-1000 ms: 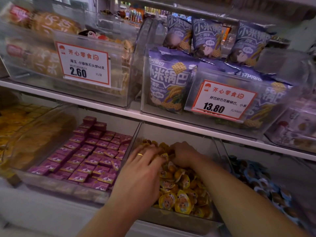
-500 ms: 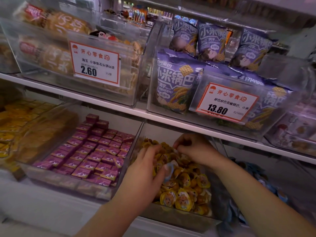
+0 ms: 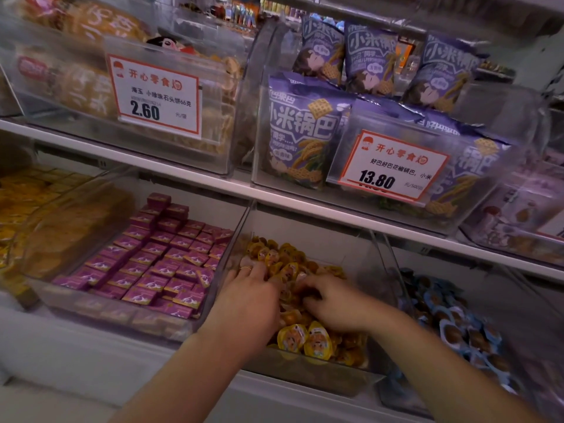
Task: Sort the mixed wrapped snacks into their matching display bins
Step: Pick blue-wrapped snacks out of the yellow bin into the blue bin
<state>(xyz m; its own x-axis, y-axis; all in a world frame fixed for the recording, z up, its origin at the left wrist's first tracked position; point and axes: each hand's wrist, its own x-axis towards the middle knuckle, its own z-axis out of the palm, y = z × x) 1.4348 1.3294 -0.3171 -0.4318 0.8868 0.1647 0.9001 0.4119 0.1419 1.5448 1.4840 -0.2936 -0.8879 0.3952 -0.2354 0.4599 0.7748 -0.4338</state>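
Both hands in clear plastic bin (image 3: pixel 360 378) of yellow wrapped snacks (image 3: pixel 317 343); left hand (image 3: pixel 248 296) and right hand (image 3: pixel 332 303) grips unclear. White price tags at 12 o'clock: "2.60" (image 3: pixel 155 96), "13.80" (image 3: pixel 392 166).

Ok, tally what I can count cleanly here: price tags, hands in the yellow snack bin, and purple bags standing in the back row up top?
Price tags: 2 (2.60 tag, 13.80 tag)
Hands in the yellow snack bin: 2 (left hand, right hand)
Back-row purple bags: 3
Total: 7
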